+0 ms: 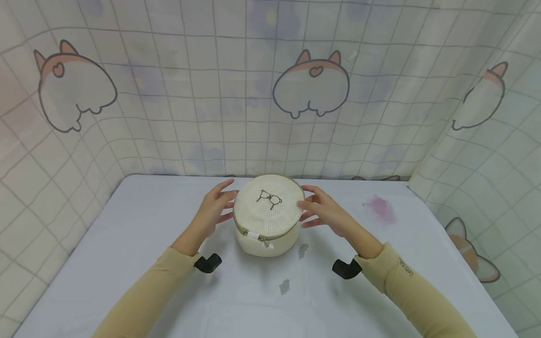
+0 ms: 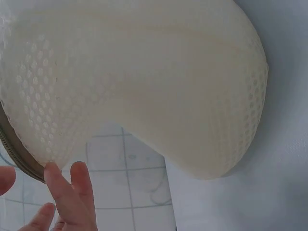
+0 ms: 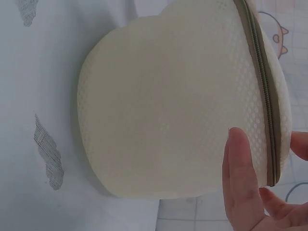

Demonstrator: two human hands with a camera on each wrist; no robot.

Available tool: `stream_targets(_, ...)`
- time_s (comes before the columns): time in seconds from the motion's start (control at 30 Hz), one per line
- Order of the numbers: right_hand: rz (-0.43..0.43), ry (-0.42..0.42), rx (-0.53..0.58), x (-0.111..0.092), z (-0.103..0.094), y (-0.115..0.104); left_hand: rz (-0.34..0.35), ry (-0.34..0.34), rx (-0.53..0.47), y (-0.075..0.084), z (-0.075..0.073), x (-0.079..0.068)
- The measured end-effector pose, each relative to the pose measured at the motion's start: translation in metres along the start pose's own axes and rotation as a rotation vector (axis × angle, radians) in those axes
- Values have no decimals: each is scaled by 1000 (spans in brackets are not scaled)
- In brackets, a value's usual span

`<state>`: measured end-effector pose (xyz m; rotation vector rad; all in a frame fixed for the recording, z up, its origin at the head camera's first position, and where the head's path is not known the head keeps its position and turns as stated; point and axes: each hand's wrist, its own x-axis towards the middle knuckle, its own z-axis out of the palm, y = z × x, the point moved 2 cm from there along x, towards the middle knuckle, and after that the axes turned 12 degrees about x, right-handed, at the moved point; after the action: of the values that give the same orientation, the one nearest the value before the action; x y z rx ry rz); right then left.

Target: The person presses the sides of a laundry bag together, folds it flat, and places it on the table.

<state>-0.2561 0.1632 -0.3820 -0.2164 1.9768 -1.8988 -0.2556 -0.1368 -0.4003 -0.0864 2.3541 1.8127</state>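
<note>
A round cream mesh laundry bag (image 1: pixel 269 206) stands on the table, its domed lid marked with a simple line-drawn animal face. A brown zipper (image 3: pixel 263 91) runs around the lid's edge, with its pull at the front. On the bag's left side, my left hand (image 1: pixel 213 206) has its fingers spread, fingertips right at the zipped rim. The left wrist view shows a sagging, dented mesh wall (image 2: pixel 159 82). My right hand (image 1: pixel 323 211) is at the opposite side, fingers loosely extended; one overlaps the lid's edge and the others lie along the side wall.
The bag rests on a white-covered table (image 1: pixel 160 211) with grey patches (image 1: pixel 284 286) in front and a pink stain (image 1: pixel 380 209) at the right. Behind and at both sides hangs a checked curtain (image 1: pixel 190 94) with corgi prints. Black straps (image 1: pixel 347 269) show at both wrists.
</note>
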Motion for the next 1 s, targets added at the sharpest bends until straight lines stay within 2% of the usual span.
stream_targets(0.33, 43, -8, 131, 2, 3, 0, 8, -45, 13, 0, -1, 2)
stream_targets(0.57, 32, 9, 161, 3, 6, 1, 40, -63, 35, 0, -3, 0)
stream_targets(0.83, 36, 30, 182, 4, 8, 2, 6, -59, 26, 1, -3, -2)
stream_targets(1.0, 20, 36, 179, 4, 9, 3, 8, -65, 22, 0, -2, -5)
